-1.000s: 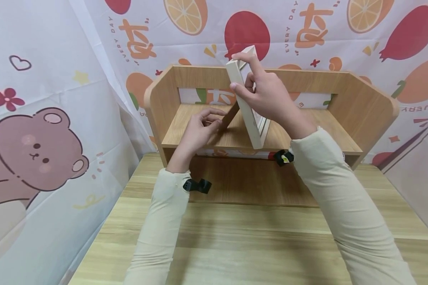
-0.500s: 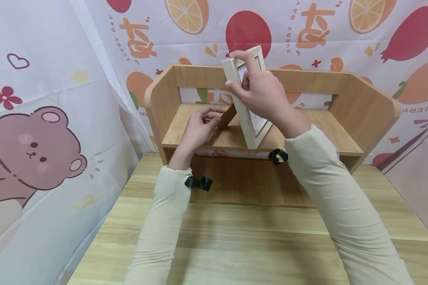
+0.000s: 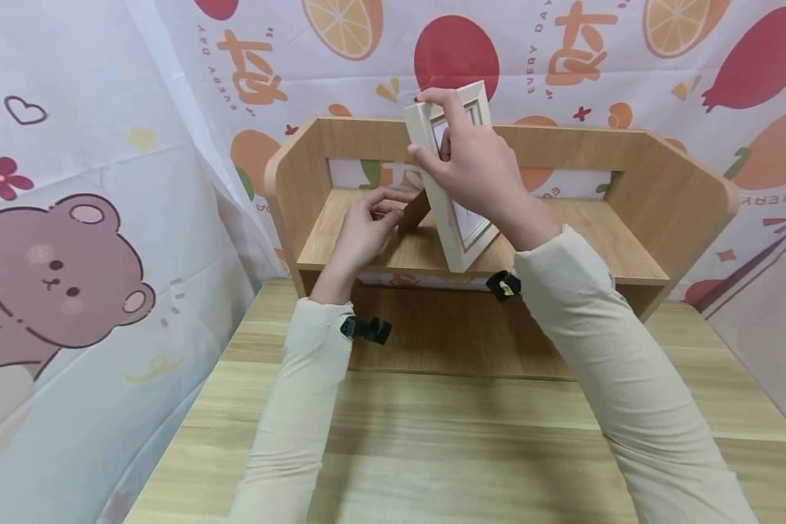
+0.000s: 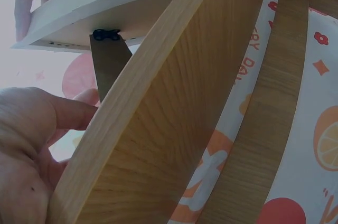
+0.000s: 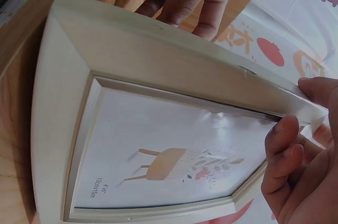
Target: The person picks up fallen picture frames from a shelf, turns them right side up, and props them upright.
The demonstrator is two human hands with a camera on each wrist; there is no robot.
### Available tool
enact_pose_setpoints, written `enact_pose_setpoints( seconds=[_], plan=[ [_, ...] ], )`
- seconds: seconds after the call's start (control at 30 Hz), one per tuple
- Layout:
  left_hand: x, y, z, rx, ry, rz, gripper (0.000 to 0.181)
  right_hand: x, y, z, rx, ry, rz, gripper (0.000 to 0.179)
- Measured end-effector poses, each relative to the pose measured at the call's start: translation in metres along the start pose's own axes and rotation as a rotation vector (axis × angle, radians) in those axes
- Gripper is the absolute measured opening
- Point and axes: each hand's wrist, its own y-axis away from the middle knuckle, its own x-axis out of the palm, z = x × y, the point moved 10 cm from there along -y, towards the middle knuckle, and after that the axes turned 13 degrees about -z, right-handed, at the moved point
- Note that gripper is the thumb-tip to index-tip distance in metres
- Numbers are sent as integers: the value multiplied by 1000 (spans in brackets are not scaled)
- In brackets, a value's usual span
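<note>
A cream picture frame (image 3: 440,191) leans above the shelf's upper board, its lower edge near the front. My right hand (image 3: 481,161) grips its upper left edge, thumb on the side and index finger over the top. In the right wrist view the front of the picture frame (image 5: 158,49) shows a printed insert with a plant pot. Behind it a brown support leg (image 3: 415,212) slants out, hinged by a black clip in the left wrist view. My left hand (image 3: 364,227) pinches that leg (image 4: 108,65) near its lower end, which the board partly hides.
A two-level wooden desk shelf (image 3: 563,149) with raised sides stands on a light wood table (image 3: 432,444). Printed cloth (image 3: 340,80) hangs behind and to the left.
My right hand has shifted slightly left and turned the picture frame so more of its front faces me. The left hand stays at the support leg.
</note>
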Motion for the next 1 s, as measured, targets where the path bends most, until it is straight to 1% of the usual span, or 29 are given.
enact_pose_setpoints(
  seconds=[0.1, 0.33, 0.47, 0.6, 0.7, 0.83, 0.93, 1.0],
  plan=[
    [-1, -1, 2, -2, 3, -7, 23, 3, -1, 1, 11, 12, 8, 52],
    [0, -3, -1, 23, 21, -6, 24, 3, -3, 2, 23, 41, -7, 52],
    [-1, -1, -3, 43, -6, -19, 25, 4, -3, 1, 35, 42, 0, 53],
    [-4, 4, -6, 70, -61, -50, 27, 4, -2, 1, 39, 39, 2, 52],
    [-10, 11, -9, 113, -130, -97, 30, 5, -2, 2, 41, 39, 9, 53],
    [-16, 23, -17, 204, -209, -162, 37, 5, -1, 2, 48, 54, 16, 55],
    [-16, 33, -23, 263, -229, -182, 42, 4, -1, 2, 48, 68, 8, 55],
    [-15, 39, -25, 289, -236, -190, 45, 4, -2, 3, 46, 73, 0, 55]
  ],
)
